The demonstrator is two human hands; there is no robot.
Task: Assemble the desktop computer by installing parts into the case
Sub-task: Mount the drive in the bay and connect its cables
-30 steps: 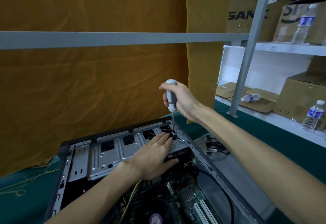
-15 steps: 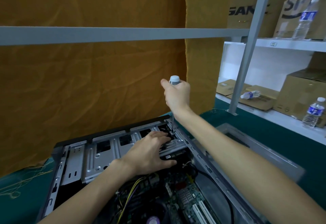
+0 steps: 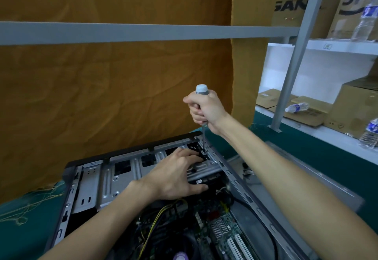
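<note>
An open computer case (image 3: 241, 186) lies on the green table, its motherboard (image 3: 221, 229) showing below. My right hand (image 3: 206, 109) grips a grey-handled screwdriver (image 3: 201, 90) held upright; its tip meets the far right corner of the silver drive cage (image 3: 122, 176). My left hand (image 3: 178, 175) rests on the cage's right end, its fingers reaching beside the screwdriver tip and its thumb over a black drive (image 3: 210, 180) under the cage edge. The screw itself is too small to make out.
The case's side panel (image 3: 302, 169) lies on the table to the right. White shelves (image 3: 331, 47) behind it hold cardboard boxes (image 3: 356, 106) and water bottles (image 3: 370, 133). A grey rail (image 3: 122, 32) crosses in front of an orange cloth (image 3: 102, 88). Yellow cables (image 3: 155, 221) run inside the case.
My right hand has turned on the screwdriver handle, wrapping it more fully, while the tip stayed at the same corner. My left hand has held its place on the cage.
</note>
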